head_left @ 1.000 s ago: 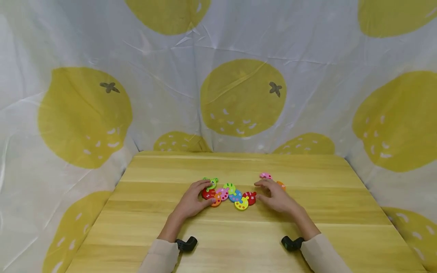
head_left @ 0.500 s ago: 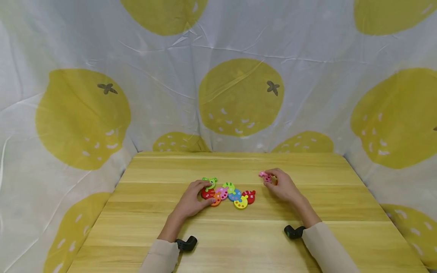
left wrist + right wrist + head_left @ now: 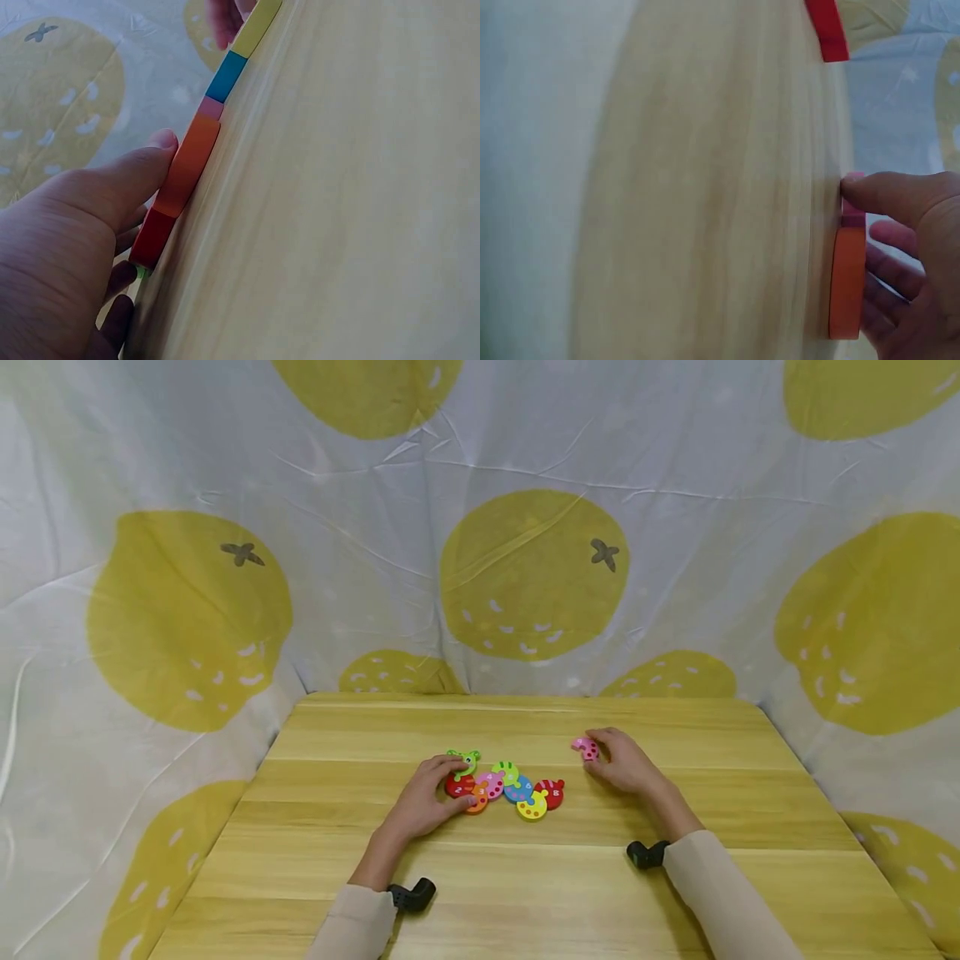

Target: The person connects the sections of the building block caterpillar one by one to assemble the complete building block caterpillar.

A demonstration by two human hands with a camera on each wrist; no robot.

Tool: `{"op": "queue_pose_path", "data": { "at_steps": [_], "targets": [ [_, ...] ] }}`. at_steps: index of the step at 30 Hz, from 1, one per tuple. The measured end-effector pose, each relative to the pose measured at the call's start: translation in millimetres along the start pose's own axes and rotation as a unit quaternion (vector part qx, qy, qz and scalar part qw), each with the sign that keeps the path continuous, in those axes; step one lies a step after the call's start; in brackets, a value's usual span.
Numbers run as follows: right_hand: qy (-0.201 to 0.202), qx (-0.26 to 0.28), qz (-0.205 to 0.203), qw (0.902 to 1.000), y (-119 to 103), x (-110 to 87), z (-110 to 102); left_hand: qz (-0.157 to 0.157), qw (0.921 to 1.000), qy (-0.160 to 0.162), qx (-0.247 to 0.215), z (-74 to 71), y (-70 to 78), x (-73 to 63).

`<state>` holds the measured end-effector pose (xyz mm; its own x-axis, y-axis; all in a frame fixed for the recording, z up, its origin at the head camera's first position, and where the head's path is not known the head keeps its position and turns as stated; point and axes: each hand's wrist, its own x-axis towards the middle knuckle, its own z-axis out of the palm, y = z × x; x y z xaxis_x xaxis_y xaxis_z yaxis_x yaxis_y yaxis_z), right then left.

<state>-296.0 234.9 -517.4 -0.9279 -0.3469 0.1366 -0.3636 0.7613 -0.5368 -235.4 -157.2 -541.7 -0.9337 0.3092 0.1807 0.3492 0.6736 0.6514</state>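
Observation:
Several numbered wooden caterpillar puzzle pieces lie joined on the table: the green head (image 3: 468, 762), red 2 (image 3: 456, 785), orange 3 (image 3: 477, 800), pink 4, light green 5, blue 6 (image 3: 517, 790), a yellow piece (image 3: 532, 806) and red 8 (image 3: 552, 793). My left hand (image 3: 423, 802) holds the left end, fingers at the green head, thumb against the orange piece's edge. Apart, to the back right, my right hand (image 3: 624, 764) pinches the pink piece 9 (image 3: 583, 747) between thumb and fingers. Next to it an orange piece (image 3: 847, 285) shows in the right wrist view; the hand hides it in the head view.
The wooden table (image 3: 525, 893) ends in a back edge against a lemon-print cloth (image 3: 375, 568), which also hangs at both sides. Black wrist cameras (image 3: 412, 895) sit on both wrists, below beige sleeves.
My right hand has moved from beside the red 8 piece back and right to the pink piece, and now pinches it; the pink piece has turned slightly. The left hand stays put.

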Motion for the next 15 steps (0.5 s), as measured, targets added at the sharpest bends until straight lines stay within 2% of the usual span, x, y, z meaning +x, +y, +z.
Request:
{"op": "queue_pose_path", "data": {
  "at_steps": [8,15],
  "targets": [
    [-0.008,-0.022,-0.003,0.9997,-1.6,0.8,-0.4,-0.001,1.0000,0.002,-0.002,-2.4,0.8,0.7],
    [-0.016,0.043,0.043,0.9980,-6.7,-5.8,-2.1,-0.004,1.0000,-0.002,-0.003,-2.2,1.0,-1.2]
  ]
}}
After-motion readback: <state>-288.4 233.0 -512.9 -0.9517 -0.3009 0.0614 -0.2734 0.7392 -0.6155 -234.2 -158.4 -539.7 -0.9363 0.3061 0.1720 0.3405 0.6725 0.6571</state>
